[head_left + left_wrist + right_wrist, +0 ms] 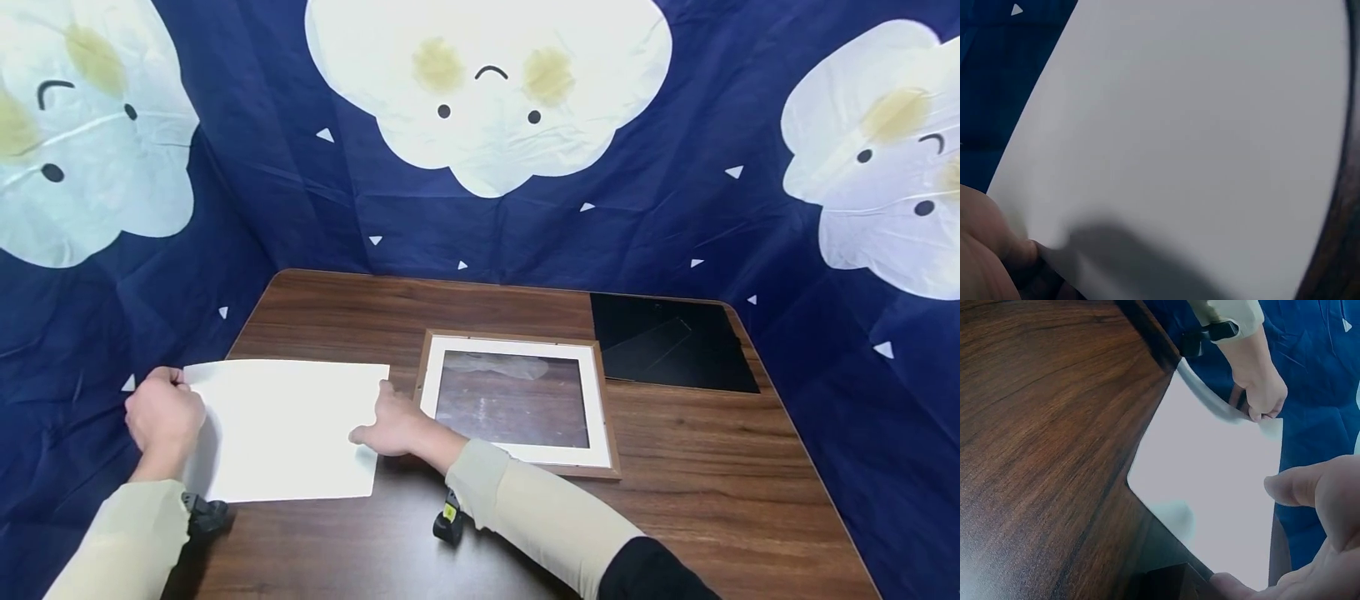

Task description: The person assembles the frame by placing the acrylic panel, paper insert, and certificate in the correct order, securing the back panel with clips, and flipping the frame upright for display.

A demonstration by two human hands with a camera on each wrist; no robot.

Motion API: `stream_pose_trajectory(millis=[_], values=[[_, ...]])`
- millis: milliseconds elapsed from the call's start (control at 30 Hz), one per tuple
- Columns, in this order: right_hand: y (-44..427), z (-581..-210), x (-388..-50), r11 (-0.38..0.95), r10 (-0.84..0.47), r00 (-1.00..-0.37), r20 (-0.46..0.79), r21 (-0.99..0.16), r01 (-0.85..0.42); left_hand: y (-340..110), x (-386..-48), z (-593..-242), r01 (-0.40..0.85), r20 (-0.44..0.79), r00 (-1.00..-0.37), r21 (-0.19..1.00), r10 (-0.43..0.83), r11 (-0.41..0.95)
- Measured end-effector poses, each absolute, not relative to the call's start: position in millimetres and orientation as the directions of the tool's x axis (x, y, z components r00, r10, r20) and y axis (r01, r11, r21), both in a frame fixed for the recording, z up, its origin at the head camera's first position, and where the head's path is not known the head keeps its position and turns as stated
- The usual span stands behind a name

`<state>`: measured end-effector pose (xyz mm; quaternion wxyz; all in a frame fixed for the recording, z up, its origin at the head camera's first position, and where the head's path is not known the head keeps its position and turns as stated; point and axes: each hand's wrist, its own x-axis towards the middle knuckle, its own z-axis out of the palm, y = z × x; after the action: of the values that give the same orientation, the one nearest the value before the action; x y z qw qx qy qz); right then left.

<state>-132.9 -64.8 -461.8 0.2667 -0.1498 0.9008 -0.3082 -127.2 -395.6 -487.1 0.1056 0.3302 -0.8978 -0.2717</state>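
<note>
A blank white sheet (288, 429) is on the left part of the table, its left side raised in a curve. My left hand (165, 412) pinches the sheet's left edge near the far corner; in the left wrist view the thumb (1019, 251) presses on that edge. At the right edge my right hand (397, 421) has its thumb and fingers spread apart. Its thumb reaches over the sheet, casting a shadow, and a fingertip (1232, 586) meets the right edge near the far corner. Some right-hand fingers are hidden.
Right of the sheet lies a wooden picture frame (611, 442) with a white mat (597, 417) and a clear pane (513, 400), partly under my right forearm. A black backing board (675, 346) lies at the table's far right. Blue cloth (525, 242) with cloud prints surrounds the wooden table (712, 492).
</note>
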Motion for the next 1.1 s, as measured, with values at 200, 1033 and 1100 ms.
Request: stream_pose_trajectory(millis=[200,1033,1100], values=[[-64,-463,-140,0.69,-0.437,-0.806,-0.4,-0.724,-0.014,-396,-127,-491,-0.526,-0.022,-0.752,0.621,-0.659,0.581],[-56,-471,-149,0.47,-0.341,-0.906,-0.25,-0.88,0.066,-397,-125,-490,-0.552,-0.091,-0.776,0.576,-0.624,0.603],[-56,-473,-149,0.453,-0.325,-0.916,-0.237,-0.889,0.069,-396,-125,-490,-0.556,-0.095,-0.774,0.575,-0.626,0.6]])
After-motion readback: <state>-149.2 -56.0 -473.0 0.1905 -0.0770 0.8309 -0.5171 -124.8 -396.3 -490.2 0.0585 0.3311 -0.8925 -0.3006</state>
